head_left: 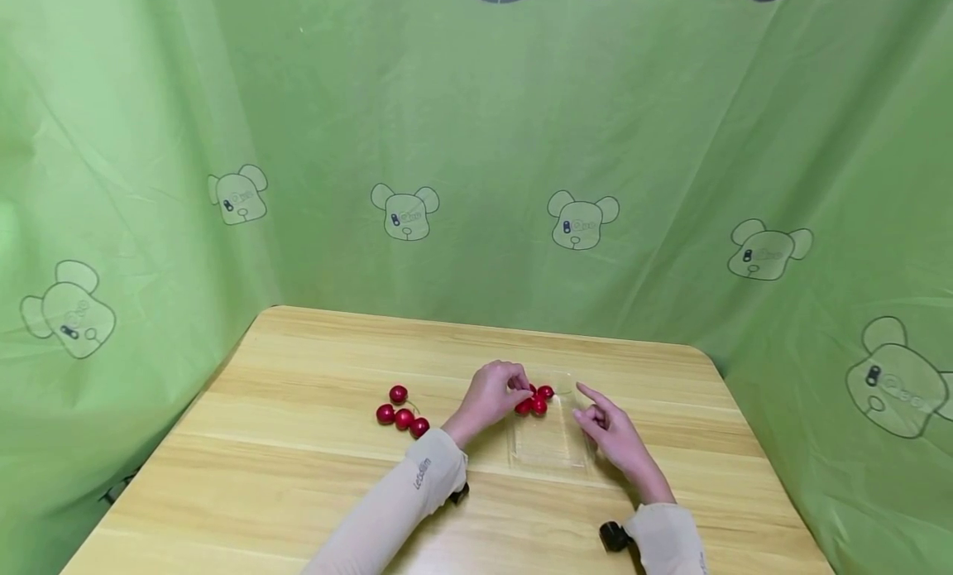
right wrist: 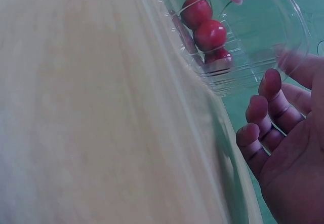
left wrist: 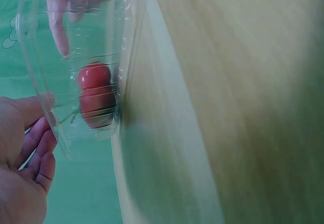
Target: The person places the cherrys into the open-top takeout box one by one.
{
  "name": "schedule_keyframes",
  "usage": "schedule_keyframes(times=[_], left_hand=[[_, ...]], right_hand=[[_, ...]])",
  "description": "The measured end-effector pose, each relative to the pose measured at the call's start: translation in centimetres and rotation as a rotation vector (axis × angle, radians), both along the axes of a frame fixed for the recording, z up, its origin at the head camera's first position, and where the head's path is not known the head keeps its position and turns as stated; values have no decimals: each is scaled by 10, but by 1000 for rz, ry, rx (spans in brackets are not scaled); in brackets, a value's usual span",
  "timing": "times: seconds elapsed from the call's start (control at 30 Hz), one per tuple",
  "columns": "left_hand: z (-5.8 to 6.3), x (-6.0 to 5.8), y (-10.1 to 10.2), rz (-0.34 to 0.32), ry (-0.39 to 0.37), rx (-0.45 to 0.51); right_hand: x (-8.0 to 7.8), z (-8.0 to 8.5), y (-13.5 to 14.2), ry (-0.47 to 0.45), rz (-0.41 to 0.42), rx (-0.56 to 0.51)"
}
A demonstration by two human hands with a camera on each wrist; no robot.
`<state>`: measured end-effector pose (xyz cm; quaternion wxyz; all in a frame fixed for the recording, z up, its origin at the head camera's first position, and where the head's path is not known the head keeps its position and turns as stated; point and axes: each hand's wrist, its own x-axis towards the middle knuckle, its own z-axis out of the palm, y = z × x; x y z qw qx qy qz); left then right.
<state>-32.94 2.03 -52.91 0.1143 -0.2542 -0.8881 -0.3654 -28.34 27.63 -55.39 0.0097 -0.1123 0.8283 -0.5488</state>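
Note:
A clear plastic box (head_left: pixel 549 461) lies on the table, with several red cherries (head_left: pixel 538 407) at its far left corner. My left hand (head_left: pixel 495 395) reaches over the box's left side, thumb and forefinger pinched together beside these cherries. In the left wrist view, a thin green stem (left wrist: pixel 71 116) runs from a cherry (left wrist: pixel 96 75) group toward those fingertips, seen blurred through the plastic. My right hand (head_left: pixel 612 434) is at the box's right side, forefinger extended and the other fingers loosely bent. The right wrist view shows nothing gripped in its palm (right wrist: pixel 298 168).
More cherries (head_left: pixel 404 419), some with stems, lie on the wooden table (head_left: pixel 298 476) to the left of my left forearm. A green curtain (head_left: pixel 476 103) printed with bear heads surrounds the table at the back and sides. Black devices (head_left: pixel 614 536) sit at the wrists.

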Motion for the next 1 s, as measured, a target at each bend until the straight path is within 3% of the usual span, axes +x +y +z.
schedule_keyframes(times=[0.6,1.0], left_hand=[[0,2,-1,37,48,-68],[0,3,-3,63,14,-72]], right_hand=[[1,0,-1,3,0,6],[0,0,-1,6,0,4]])
